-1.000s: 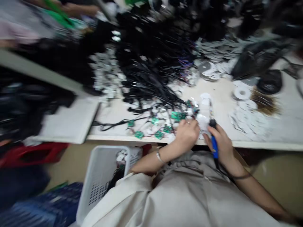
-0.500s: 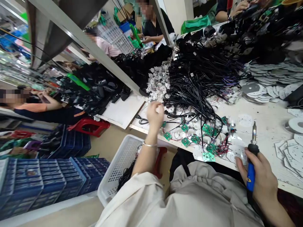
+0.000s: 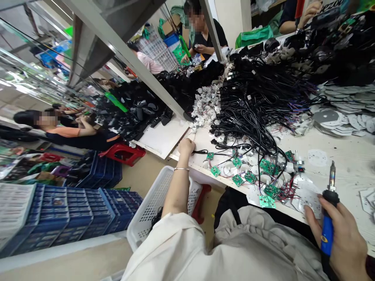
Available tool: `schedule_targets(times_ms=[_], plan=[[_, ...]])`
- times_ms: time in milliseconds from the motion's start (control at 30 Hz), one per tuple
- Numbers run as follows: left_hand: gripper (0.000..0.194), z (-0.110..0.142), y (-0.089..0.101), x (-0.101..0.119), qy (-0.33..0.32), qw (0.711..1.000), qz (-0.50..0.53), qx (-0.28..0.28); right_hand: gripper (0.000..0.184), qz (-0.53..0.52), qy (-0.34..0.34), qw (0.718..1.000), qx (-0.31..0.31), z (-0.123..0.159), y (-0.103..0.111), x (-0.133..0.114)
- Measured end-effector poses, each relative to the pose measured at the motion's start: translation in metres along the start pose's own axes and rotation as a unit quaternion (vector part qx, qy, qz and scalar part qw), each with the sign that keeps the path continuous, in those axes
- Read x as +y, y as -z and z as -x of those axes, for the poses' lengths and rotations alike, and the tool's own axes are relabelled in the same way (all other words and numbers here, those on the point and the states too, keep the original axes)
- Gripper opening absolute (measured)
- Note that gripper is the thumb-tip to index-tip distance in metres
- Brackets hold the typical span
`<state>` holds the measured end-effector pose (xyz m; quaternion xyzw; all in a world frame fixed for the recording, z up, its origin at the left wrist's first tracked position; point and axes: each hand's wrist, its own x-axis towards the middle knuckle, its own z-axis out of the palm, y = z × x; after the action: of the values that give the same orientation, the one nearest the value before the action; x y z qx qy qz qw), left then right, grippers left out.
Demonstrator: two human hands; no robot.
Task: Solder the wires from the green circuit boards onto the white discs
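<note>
1. Containers: the white plastic basket sits at 7 o'clock, just below the workbench edge and tucked against my left arm. A dark tangle of wire shows inside it, and the rest of its contents are hidden. Stacked blue plastic crates stand at 8 o'clock beyond the basket, with a red stool at 9 o'clock past them.
2. Left hand: my forearm reaches up from the basket side, and the hand rests at the bench edge with fingers curled, beside a thin black lead. I cannot tell whether those fingers hold anything.
3. Right hand: at 4 o'clock, clenched around the blue-handled soldering iron, with the metal tip pointing up and away from the bench.
4. Bench: the green circuit boards lie wired in a loose scatter at 3 o'clock, between my hands but nearer the right, under the heap of black cords. A white round plate lies at 2 o'clock.
5. Change: my left hand has dropped from above the cords to the bench edge. The right keeps its hold on the iron.
</note>
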<state>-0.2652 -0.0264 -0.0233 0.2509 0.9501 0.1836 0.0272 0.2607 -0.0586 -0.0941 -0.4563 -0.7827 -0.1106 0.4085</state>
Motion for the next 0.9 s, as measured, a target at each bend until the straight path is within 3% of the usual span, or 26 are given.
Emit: schedule_targets(times_ms=[167, 367, 467, 533, 667, 767, 900], plan=[[0.008, 0.009, 0.007, 0.011, -0.017, 0.986, 0.161, 0.045, 0.072, -0.017, 0.003, 1.0, 0.02, -0.003, 0.002, -0.001], [0.016, 0.023, 0.004, 0.047, -0.03, 0.917, 0.388, 0.082, 0.072, -0.05, -0.039, 0.998, 0.004, 0.006, -0.004, 0.006], [0.022, 0.037, 0.005, 0.066, -0.043, 0.885, 0.46, 0.06, 0.065, -0.041, -0.036, 0.998, 0.004, 0.005, -0.004, 0.002], [0.033, 0.048, 0.005, 0.077, -0.05, 0.864, 0.5, 0.033, 0.05, -0.04, -0.029, 0.998, -0.029, 0.0, 0.0, -0.003], [0.056, 0.059, -0.007, 0.092, -0.063, 0.818, 0.571, -0.021, 0.034, -0.054, -0.045, 0.997, -0.041, -0.014, 0.002, -0.008], [0.054, 0.074, -0.016, 0.101, -0.127, 0.792, 0.596, -0.045, 0.038, -0.07, -0.057, 0.996, -0.024, -0.019, 0.001, -0.008], [0.043, 0.125, -0.004, 0.117, -0.271, 0.745, 0.602, -0.092, 0.041, -0.098, -0.077, 0.992, -0.02, -0.018, 0.004, -0.008]])
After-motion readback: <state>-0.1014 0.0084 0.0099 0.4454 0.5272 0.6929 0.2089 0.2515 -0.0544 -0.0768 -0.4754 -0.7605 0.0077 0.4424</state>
